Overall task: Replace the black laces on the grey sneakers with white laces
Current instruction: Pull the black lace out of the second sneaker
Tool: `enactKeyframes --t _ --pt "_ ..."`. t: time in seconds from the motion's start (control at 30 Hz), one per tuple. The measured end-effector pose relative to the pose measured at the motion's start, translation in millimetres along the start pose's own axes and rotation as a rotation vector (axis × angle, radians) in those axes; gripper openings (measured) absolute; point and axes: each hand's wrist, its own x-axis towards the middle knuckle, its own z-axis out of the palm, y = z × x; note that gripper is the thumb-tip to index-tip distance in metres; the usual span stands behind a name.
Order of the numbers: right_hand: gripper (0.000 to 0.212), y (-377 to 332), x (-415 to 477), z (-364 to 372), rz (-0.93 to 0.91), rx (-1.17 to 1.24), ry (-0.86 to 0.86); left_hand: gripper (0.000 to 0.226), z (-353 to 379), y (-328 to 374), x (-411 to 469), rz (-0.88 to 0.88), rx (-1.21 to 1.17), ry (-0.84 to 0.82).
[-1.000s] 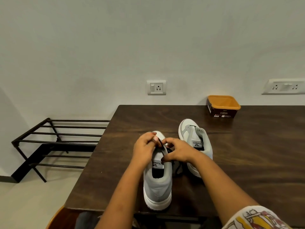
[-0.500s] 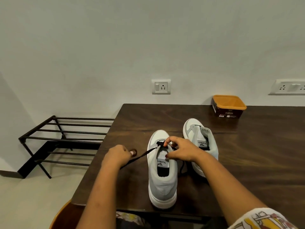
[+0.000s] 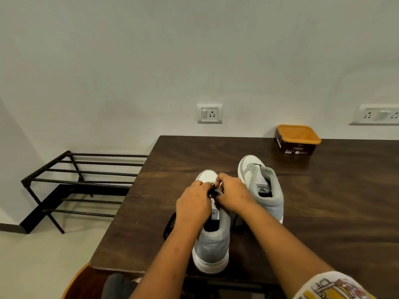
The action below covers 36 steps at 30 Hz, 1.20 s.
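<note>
Two grey sneakers with white toes stand on the dark wooden table, heels toward me. The near sneaker is under both hands. My left hand and my right hand meet over its front eyelets, fingers curled and pinching the black lace there. Loose black lace lies on the table to the left of this shoe and to its right. The second sneaker stands behind and to the right, with almost no lace visible. No white laces are in view.
An orange-rimmed tub sits at the table's back edge by the wall. A black metal rack stands on the floor to the left. A brown chair edge shows at the bottom left.
My left hand, which had pulled a stretch of black lace out to the left half a second ago, has come back to the front eyelets beside my right hand. The lace now lies slack.
</note>
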Motion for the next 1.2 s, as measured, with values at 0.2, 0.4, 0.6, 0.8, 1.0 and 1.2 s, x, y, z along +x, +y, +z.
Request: enactKeyframes --t 0.2,0.4,0.6,0.8,1.0,1.2 --pt "0.024 8 -3 -7 0.016 0.254 -0.073 0.025 12 0 6 0.129 0.057 0.125" --pt "0.02 11 0 -4 0.014 0.249 -0.06 0.018 16 -11 15 0.015 -0.252 -0.077" --pt "0.02 11 0 -3 0.021 0.241 -0.051 0.019 14 -2 14 0.058 -0.057 -0.03" --pt "0.024 10 0 2 0.064 0.185 -0.014 0.024 15 3 18 -0.407 -1.148 0.054" --pt "0.014 2 -3 3 0.118 0.113 -0.036 0.029 -9 10 13 -0.714 -1.74 0.183" --pt "0.009 1 -4 2 0.116 0.062 -0.016 0.01 3 -2 18 0.012 -0.318 -0.053"
